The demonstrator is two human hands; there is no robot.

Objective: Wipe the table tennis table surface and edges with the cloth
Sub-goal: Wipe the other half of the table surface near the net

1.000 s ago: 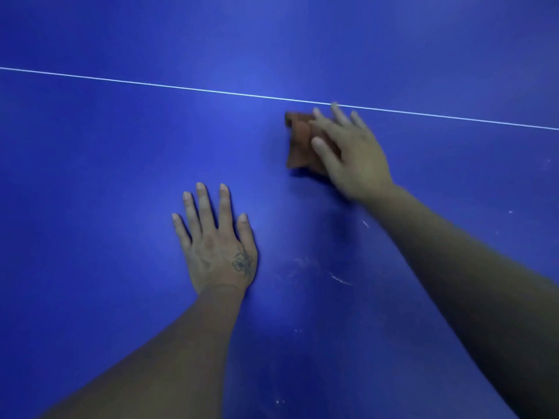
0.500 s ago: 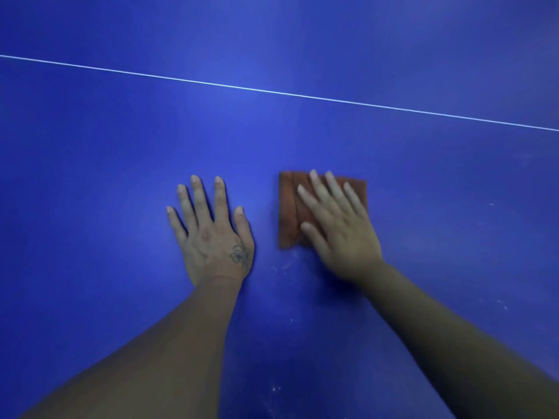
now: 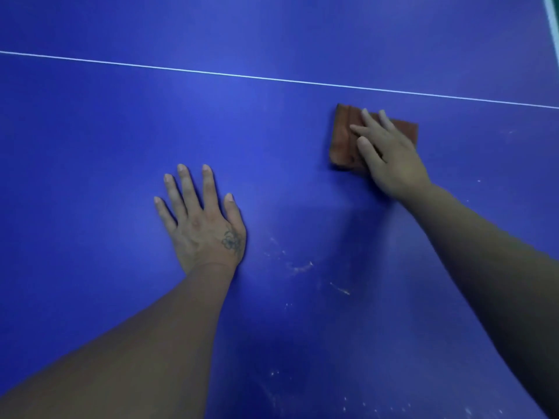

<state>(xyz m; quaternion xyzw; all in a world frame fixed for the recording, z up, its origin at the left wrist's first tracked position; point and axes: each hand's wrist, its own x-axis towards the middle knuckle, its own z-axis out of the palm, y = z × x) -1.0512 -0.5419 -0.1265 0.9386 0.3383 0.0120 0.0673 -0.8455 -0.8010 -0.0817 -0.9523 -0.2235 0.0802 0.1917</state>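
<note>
Cloth (image 3: 343,137): brown, folded to a rough rectangle, lying flat on the blue counter (image 3: 106,140) at about 2 o'clock from frame centre, just short of the white line (image 3: 181,69) that crosses the surface from 9 toward 3 o'clock. Right hand (image 3: 390,160) lies palm-down over the cloth's right and near portions; fingers (image 3: 369,120) straight and slightly spread, pressing on the fabric, thumb laid across its near edge. The cloth's near right corner is hidden under the palm; only the left strip and a sliver of the far right edge show. Left hand (image 3: 202,222) rests flat on bare counter at 8 o'clock from the cloth, well apart from it, fingers straight and fanned wide, holding nothing; a small dark tattoo sits near the thumb base, its design too blurred to read. Pale smudges and specks (image 3: 301,267) mark the surface between the forearms, toward 6 o'clock. Both forearms are cut off by the lower frame edge. At 1 o'clock, top corner, a pale strip (image 3: 552,19) shows, too little to identify.
</note>
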